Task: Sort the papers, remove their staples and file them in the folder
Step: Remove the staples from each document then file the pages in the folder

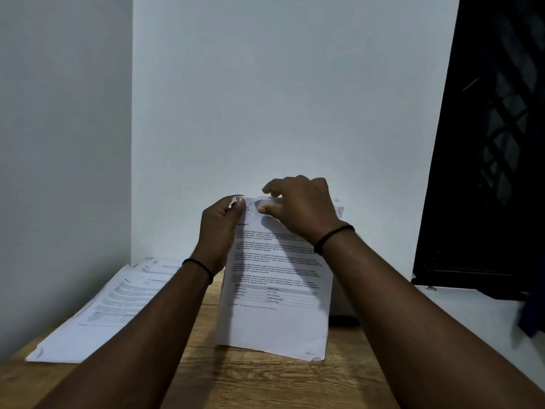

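A printed document (274, 317), several sheets thick, stands almost upright with its bottom edge on the wooden table (265, 385). My left hand (218, 231) pinches its top left corner, where a small metal piece shows between the fingers. My right hand (300, 208) grips the top edge just to the right, thumb in front and fingers curled over the back. The corner of the paper is crumpled between the two hands. No folder is in view.
A loose pile of printed papers (109, 308) lies on the table to the left, against the wall. A dark window frame (483, 172) rises at the right above a white ledge (472, 314). A dark cloth (530, 317) sits at the far right edge.
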Demonstrator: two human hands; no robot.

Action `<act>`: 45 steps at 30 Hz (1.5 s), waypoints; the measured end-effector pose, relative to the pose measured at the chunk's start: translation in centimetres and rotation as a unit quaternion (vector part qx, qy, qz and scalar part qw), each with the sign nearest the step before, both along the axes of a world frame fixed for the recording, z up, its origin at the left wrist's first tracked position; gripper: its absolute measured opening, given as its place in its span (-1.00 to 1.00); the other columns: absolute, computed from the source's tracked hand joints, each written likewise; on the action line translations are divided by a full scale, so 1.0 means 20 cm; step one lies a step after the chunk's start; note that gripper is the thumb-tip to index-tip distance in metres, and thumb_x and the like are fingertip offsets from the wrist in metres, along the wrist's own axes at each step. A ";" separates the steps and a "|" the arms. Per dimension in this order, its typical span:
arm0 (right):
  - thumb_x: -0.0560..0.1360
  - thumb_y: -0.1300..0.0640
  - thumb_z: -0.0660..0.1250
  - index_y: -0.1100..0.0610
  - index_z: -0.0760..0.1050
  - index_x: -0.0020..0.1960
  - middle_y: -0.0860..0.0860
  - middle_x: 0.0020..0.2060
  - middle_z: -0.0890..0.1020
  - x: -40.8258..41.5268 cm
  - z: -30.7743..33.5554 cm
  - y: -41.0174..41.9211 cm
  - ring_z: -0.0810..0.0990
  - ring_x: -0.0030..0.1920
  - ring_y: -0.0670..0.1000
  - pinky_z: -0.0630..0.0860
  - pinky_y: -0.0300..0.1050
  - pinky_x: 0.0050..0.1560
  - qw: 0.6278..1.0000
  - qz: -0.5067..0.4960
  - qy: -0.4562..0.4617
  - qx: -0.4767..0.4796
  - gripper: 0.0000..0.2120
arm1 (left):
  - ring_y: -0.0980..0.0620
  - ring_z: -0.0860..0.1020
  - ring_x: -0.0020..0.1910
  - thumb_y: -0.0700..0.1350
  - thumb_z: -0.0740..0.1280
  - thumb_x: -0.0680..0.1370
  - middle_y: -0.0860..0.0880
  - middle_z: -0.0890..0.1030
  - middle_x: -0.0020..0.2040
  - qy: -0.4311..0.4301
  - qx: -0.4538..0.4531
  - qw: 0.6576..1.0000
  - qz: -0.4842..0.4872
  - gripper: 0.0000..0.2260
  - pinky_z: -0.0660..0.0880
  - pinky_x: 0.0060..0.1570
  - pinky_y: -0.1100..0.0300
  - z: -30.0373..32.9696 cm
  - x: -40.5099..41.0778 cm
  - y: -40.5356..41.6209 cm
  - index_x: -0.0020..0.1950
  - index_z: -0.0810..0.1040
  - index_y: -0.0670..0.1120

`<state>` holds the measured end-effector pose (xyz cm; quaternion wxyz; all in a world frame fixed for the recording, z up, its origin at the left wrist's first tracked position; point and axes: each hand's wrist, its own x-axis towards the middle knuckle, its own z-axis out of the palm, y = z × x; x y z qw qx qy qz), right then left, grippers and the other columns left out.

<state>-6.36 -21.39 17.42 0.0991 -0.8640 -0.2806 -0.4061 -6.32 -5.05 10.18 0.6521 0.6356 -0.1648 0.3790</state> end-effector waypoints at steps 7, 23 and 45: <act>0.53 -0.18 0.34 -0.03 0.56 0.03 -0.08 -0.03 0.65 0.02 -0.01 -0.04 0.57 0.06 0.04 0.34 -0.02 0.05 0.997 -0.016 0.075 0.019 -0.75 | 0.07 0.51 -0.20 -0.08 0.23 0.68 0.01 0.60 -0.17 -0.002 -0.014 1.000 0.022 -0.78 0.45 -0.14 0.12 0.00 -0.01 -0.01 -0.09 0.59 -0.08; 0.40 -0.35 0.40 -0.09 0.50 0.11 -0.17 -0.02 0.60 0.02 -0.01 -0.23 0.57 0.04 -0.05 0.37 -0.05 0.05 0.994 0.008 0.067 0.081 -0.57 | 0.04 0.63 -0.13 -0.03 0.27 0.65 -0.04 0.69 -0.09 0.033 -0.075 0.996 -0.023 -0.78 0.55 -0.13 0.20 -0.03 0.02 0.01 -0.01 0.65 -0.11; 0.27 -0.08 0.61 0.17 0.60 0.19 0.15 0.07 0.71 0.14 -0.72 -0.25 0.68 0.10 0.23 0.58 0.32 0.16 0.707 0.303 0.309 0.559 -0.41 | 0.10 0.68 -0.17 -0.07 0.36 0.58 0.02 0.73 -0.14 0.087 -0.070 0.992 -0.054 -0.87 0.56 -0.20 0.30 -0.20 0.02 0.04 0.00 0.65 -0.09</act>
